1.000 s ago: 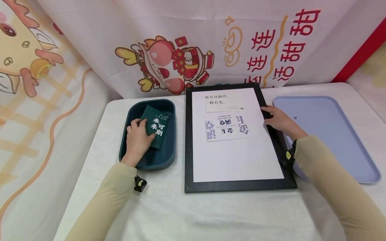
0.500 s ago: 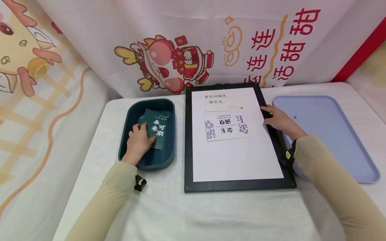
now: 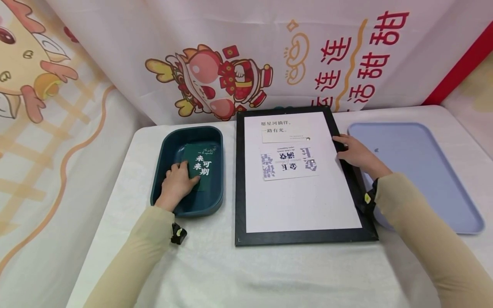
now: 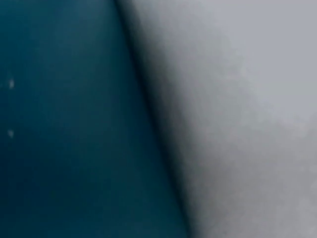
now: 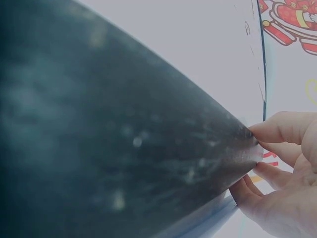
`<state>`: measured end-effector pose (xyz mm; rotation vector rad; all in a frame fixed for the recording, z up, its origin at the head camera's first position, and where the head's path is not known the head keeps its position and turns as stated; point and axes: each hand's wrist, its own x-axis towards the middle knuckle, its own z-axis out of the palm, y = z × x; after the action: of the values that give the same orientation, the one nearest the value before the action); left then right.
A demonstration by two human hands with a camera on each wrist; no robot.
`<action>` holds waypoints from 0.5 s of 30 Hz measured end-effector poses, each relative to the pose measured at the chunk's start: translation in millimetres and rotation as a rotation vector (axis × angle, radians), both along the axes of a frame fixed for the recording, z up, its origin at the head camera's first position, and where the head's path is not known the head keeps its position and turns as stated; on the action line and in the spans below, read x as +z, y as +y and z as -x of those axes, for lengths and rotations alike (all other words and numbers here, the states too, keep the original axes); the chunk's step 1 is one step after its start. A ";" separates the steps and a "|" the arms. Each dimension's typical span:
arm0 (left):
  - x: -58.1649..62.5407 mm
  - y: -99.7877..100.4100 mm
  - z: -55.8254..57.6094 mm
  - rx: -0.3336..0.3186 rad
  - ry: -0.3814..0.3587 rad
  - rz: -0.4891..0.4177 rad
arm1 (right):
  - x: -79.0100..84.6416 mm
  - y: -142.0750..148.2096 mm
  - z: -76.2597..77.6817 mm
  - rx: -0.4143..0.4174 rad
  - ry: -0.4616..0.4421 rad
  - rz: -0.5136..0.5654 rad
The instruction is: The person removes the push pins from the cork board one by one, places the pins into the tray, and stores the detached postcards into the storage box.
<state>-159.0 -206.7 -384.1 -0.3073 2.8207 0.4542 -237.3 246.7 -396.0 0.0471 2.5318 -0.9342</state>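
Note:
In the head view my left hand (image 3: 177, 185) reaches into a dark teal bin (image 3: 161, 149). Its fingertips and thumb rest at the left side of a green card (image 3: 202, 169) with white characters, which lies on the bin floor. Part of the card is hidden under the hand. My right hand (image 3: 358, 154) grips the right edge of a black-framed white board (image 3: 304, 207). The right wrist view shows that hand's thumb and fingers (image 5: 285, 126) around the frame's dark edge. Two printed cards, a cream one (image 3: 283, 128) and a white one with blue characters (image 3: 289, 162), lie on the board.
A lavender tray (image 3: 423, 179) stands at the right, partly under the right arm and the board's edge. White cloth (image 3: 292, 273) covers the table. A printed curtain (image 3: 269, 38) hangs behind it. The left wrist view shows mostly the bin's wall (image 4: 79, 119), blurred.
The green card has turned from tilted to nearly straight and lies flatter in the bin. My left hand has shifted slightly downward. My right hand and the board stay as they were.

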 end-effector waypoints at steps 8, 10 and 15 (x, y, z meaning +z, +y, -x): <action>2.2 0.7 -0.6 -0.007 0.004 -0.011 | 0.5 -0.4 -0.2 0.006 0.003 -0.001; 3.1 0.8 -1.0 -0.010 0.009 -0.018 | 0.5 -0.5 -0.6 0.007 0.000 0.001; 6.1 1.0 -1.8 -0.018 0.033 -0.028 | 0.7 -1.1 -1.1 0.010 -0.001 0.008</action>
<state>-157.3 -205.7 -378.0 -0.2712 2.8444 0.4996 -236.2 245.6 -395.4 0.0328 2.5256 -0.9401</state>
